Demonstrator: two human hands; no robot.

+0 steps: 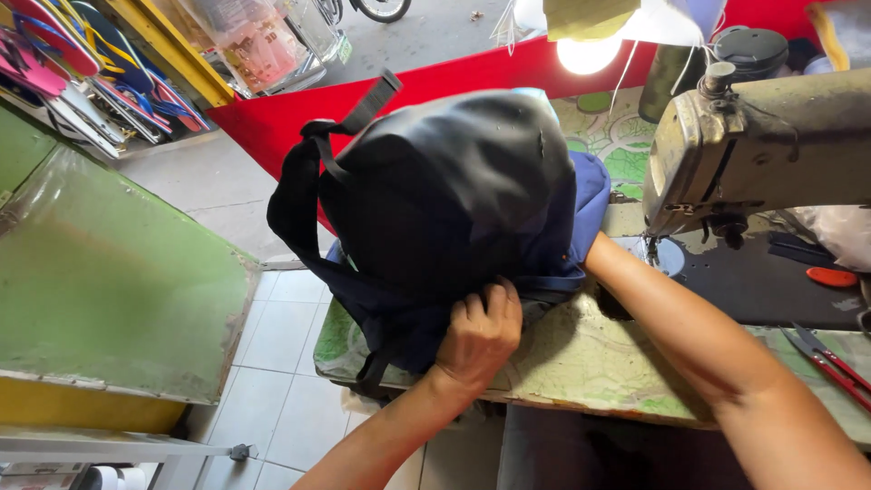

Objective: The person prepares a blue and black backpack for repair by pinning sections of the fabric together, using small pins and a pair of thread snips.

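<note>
A black and dark blue backpack (454, 191) lies on the left end of a worn sewing table (590, 363), its straps hanging over the edge. My left hand (479, 331) grips the bag's lower fabric near the table's front edge. My right forearm (689, 327) reaches under the bag's blue right side; that hand is hidden inside the fabric. The needle area (655, 249) of an old sewing machine (762, 145) stands just right of the bag.
Red-handled scissors (830, 363) lie at the table's right edge, with an orange object (832, 277) behind them. A lit bulb (588, 53) hangs above. A green panel (109, 281) stands to the left over tiled floor; a rack of flip-flops (82, 73) sits at top left.
</note>
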